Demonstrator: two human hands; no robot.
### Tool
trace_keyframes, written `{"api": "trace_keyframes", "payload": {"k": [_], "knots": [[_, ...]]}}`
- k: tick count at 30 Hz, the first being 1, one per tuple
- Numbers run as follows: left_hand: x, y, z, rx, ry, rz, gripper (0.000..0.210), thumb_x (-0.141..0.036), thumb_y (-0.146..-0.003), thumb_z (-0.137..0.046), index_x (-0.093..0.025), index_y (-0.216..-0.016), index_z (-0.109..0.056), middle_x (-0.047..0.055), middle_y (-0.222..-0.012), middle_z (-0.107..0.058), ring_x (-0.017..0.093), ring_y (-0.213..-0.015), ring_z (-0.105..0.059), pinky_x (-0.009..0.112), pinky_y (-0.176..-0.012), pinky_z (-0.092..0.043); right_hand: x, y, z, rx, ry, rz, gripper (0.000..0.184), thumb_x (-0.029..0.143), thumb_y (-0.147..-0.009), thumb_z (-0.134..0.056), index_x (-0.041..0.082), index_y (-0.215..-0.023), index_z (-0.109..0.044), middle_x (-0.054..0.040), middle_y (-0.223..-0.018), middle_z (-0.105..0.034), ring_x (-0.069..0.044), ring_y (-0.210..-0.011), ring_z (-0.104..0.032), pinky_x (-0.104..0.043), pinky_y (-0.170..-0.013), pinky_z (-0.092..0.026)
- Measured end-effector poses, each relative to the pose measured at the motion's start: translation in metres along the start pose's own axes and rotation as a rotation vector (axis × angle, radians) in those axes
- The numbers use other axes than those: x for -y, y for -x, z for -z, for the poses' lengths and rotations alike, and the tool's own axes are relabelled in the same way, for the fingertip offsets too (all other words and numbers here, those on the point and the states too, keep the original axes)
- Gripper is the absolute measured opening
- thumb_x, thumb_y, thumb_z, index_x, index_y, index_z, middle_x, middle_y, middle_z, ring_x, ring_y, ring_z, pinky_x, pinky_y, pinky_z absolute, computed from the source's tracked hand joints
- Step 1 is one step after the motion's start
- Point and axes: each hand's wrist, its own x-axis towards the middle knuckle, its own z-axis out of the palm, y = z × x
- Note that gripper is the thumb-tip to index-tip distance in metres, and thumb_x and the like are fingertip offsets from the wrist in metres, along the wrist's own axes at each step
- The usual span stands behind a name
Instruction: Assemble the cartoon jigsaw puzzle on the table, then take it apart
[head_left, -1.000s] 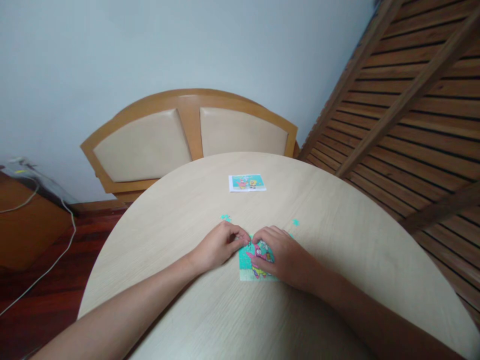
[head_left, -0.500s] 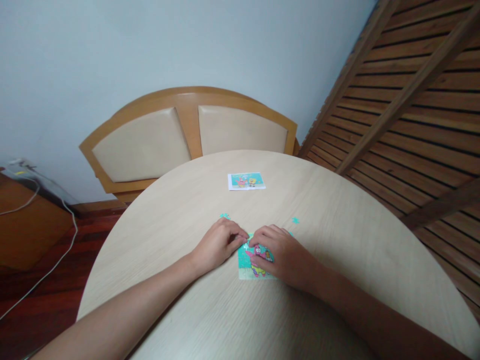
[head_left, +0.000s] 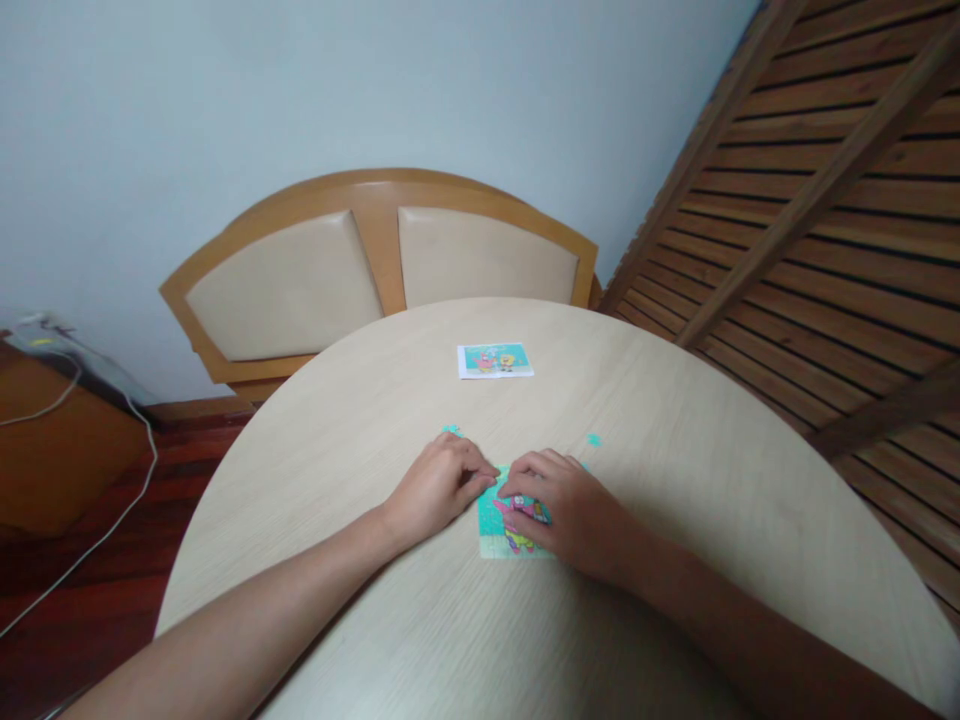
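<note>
A jigsaw puzzle (head_left: 493,545) with a pink starfish figure on a teal ground lies flat near the middle of the table. At its upper left corner my left hand (head_left: 439,490) is closed, thumb and forefinger pinching a corner piece that they mostly cover. My right hand (head_left: 574,515) rests over the puzzle's right part and hides it. Its thumb and fingers are apart, their tips touching the picture. Loose teal puzzle pieces (head_left: 451,430) lie just beyond my left hand. One more loose piece (head_left: 594,440) lies beyond my right hand.
A picture card (head_left: 495,361) with the starfish and a yellow figure lies farther back on the round wooden table (head_left: 360,400). Behind the table stands a padded chair (head_left: 285,290). A slatted wood panel (head_left: 825,200) rises at right; a white cable (head_left: 142,480) hangs at left.
The pale gap near the puzzle's upper left, seen beside my left fingertips before, now shows teal. Both hands have stayed almost in place.
</note>
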Motion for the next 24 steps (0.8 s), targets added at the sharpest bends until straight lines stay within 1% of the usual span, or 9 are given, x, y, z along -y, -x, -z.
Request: {"api": "trace_keyframes", "payload": {"k": [4, 7, 9, 11, 14, 17, 19, 22, 24], "knots": [[0.004, 0.0, 0.011, 0.026, -0.009, 0.026, 0.015, -0.019, -0.094, -0.061, -0.023, -0.091, -0.076, 0.001, -0.09, -0.075, 0.019, -0.089, -0.066, 0.032, -0.088, -0.045, 0.001, 0.001, 0.002, 0.017, 0.034, 0.013, 0.015, 0.03, -0.092, -0.067, 0.023, -0.104, -0.071, -0.0054, -0.105, -0.066, -0.023, -0.101, -0.058, -0.038, -0.089, -0.043], [0.014, 0.001, 0.03, 0.02, -0.113, 0.138, 0.015, -0.022, -0.093, -0.061, -0.023, -0.096, -0.075, 0.003, -0.098, -0.075, 0.021, -0.093, -0.066, 0.033, -0.085, -0.048, 0.001, 0.002, 0.003, 0.03, 0.057, 0.018, 0.017, 0.031, -0.092, -0.066, 0.023, -0.106, -0.071, -0.0059, -0.107, -0.066, -0.023, -0.102, -0.058, -0.039, -0.089, -0.043], [0.023, 0.003, 0.043, 0.0, -0.203, 0.225, 0.014, -0.026, -0.092, -0.063, -0.022, -0.098, -0.074, 0.005, -0.099, -0.074, 0.022, -0.09, -0.066, 0.033, -0.08, -0.05, 0.001, 0.002, 0.003, 0.035, 0.076, 0.021, 0.019, 0.03, -0.092, -0.065, 0.023, -0.11, -0.07, -0.0068, -0.108, -0.065, -0.024, -0.103, -0.057, -0.039, -0.089, -0.043], [0.033, 0.003, 0.053, -0.021, -0.247, 0.23, 0.017, -0.031, -0.092, -0.063, -0.022, -0.101, -0.073, 0.006, -0.103, -0.072, 0.023, -0.092, -0.066, 0.033, -0.081, -0.051, 0.002, 0.003, 0.003, 0.04, 0.086, 0.028, 0.021, 0.029, -0.093, -0.064, 0.023, -0.112, -0.07, -0.0075, -0.108, -0.065, -0.024, -0.102, -0.057, -0.04, -0.089, -0.044], [0.048, 0.004, 0.056, -0.062, -0.273, 0.185, 0.023, -0.034, -0.095, -0.06, -0.022, -0.111, -0.071, 0.008, -0.113, -0.07, 0.024, -0.102, -0.064, 0.036, -0.091, -0.05, 0.003, 0.002, 0.005, 0.049, 0.079, 0.033, 0.021, 0.03, -0.094, -0.061, 0.022, -0.111, -0.071, -0.0086, -0.108, -0.065, -0.025, -0.103, -0.058, -0.041, -0.091, -0.045], [0.056, 0.003, 0.05, -0.064, -0.276, 0.171, 0.024, -0.031, -0.097, -0.056, -0.021, -0.114, -0.07, 0.009, -0.114, -0.068, 0.025, -0.104, -0.063, 0.038, -0.094, -0.05, 0.001, 0.004, 0.011, 0.086, 0.027, 0.046, 0.025, 0.033, -0.093, -0.062, 0.021, -0.114, -0.071, -0.0103, -0.113, -0.065, -0.025, -0.106, -0.058, -0.042, -0.095, -0.046], [0.058, 0.003, 0.046, -0.056, -0.262, 0.16, 0.023, -0.03, -0.098, -0.055, -0.021, -0.113, -0.07, 0.009, -0.112, -0.069, 0.025, -0.103, -0.063, 0.038, -0.094, -0.049, -0.004, 0.007, 0.018, 0.132, -0.022, 0.064, 0.037, 0.04, -0.089, -0.068, 0.022, -0.121, -0.069, -0.0114, -0.123, -0.064, -0.027, -0.112, -0.058, -0.044, -0.1, -0.045], [0.055, 0.001, 0.042, -0.066, -0.26, 0.158, 0.022, -0.031, -0.096, -0.059, -0.02, -0.111, -0.07, 0.01, -0.109, -0.068, 0.025, -0.101, -0.062, 0.039, -0.093, -0.049, -0.012, 0.012, 0.028, 0.201, -0.036, 0.059, 0.068, 0.055, -0.073, -0.08, 0.024, -0.132, -0.064, -0.0136, -0.137, -0.058, -0.033, -0.124, -0.053, -0.05, -0.107, -0.041], [0.054, 0.0, 0.041, -0.069, -0.26, 0.167, 0.019, -0.029, -0.094, -0.061, -0.019, -0.107, -0.07, 0.01, -0.106, -0.068, 0.025, -0.099, -0.062, 0.039, -0.091, -0.049, -0.017, 0.015, 0.032, 0.235, -0.013, 0.037, 0.077, 0.059, -0.067, -0.083, 0.026, -0.134, -0.063, -0.0144, -0.141, -0.056, -0.035, -0.129, -0.05, -0.053, -0.109, -0.038]]}}
